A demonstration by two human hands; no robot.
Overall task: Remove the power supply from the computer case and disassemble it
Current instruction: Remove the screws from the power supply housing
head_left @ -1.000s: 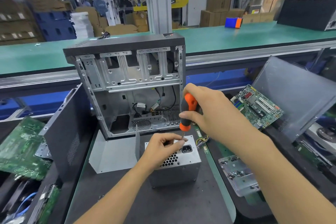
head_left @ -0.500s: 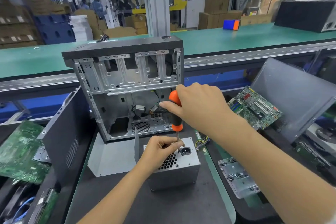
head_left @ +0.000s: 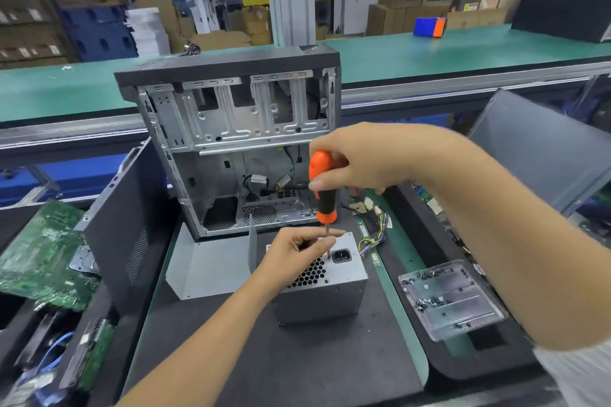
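The right hand [head_left: 360,162] is wrapped around the orange-and-black handle of a screwdriver [head_left: 323,190], held upright with its shaft pointing down, while the left hand [head_left: 294,256] rests on top of the power supply [head_left: 325,284], its fingertips pinched round the lower shaft to steer the tip; the tip itself is hidden behind those fingers, so whether it sits in a screw head cannot be told. The removal looks done and the disassembly is in hand: the unit stands free on the dark mat of the counter [head_left: 297,367], just in front of the opened computer case [head_left: 238,142], and the work appears to be on a cover screw near the socket. The next move calls for steady downward pressure and a straight, vertical turn, with the left hand bracing the box so it does not shift. The power supply is a plain grey metal box, its upward face showing a honeycomb vent and a black mains socket, with a bundle of coloured wires [head_left: 377,235] trailing off behind it to the right. A clear tray [head_left: 449,297] holding loose screws lies near, to the right.
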